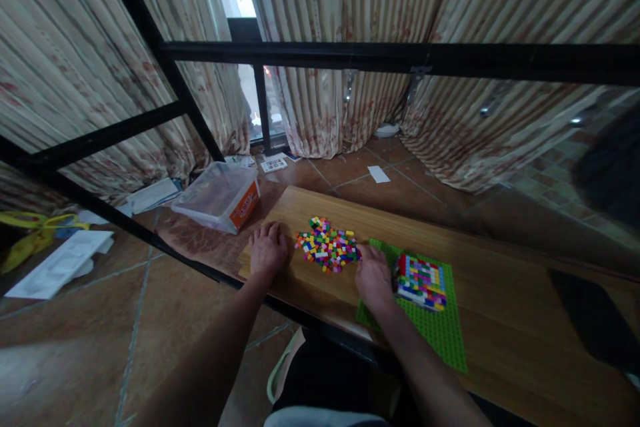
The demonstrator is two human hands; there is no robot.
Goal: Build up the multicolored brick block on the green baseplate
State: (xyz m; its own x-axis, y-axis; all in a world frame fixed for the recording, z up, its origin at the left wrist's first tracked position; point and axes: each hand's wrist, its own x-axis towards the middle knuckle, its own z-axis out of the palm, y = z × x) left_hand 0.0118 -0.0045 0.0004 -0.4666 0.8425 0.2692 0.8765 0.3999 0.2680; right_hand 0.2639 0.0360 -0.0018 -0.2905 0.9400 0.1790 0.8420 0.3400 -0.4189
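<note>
A loose heap of small multicoloured toy bricks [329,247] lies on the wooden tabletop [310,307]. My left hand [269,252] rests palm down on the wood, left of the heap, its fingers stretched out and holding nothing. At the heap's right edge is my right hand [374,273], its fingers drawn together against the outermost bricks; whatever is between them is too small to make out. Just right of that hand, a block built of coloured bricks [423,282] stands on a green studded baseplate [450,333]. My right hand and forearm cover the baseplate's left part.
Beyond the table's left end sits a clear plastic box [217,193] with an orange label. A dark flat object [595,317] lies at the table's right. Black metal bars [320,53] cross behind, before striped curtains [310,0]. White foam packaging [60,263] lies on the tiled floor.
</note>
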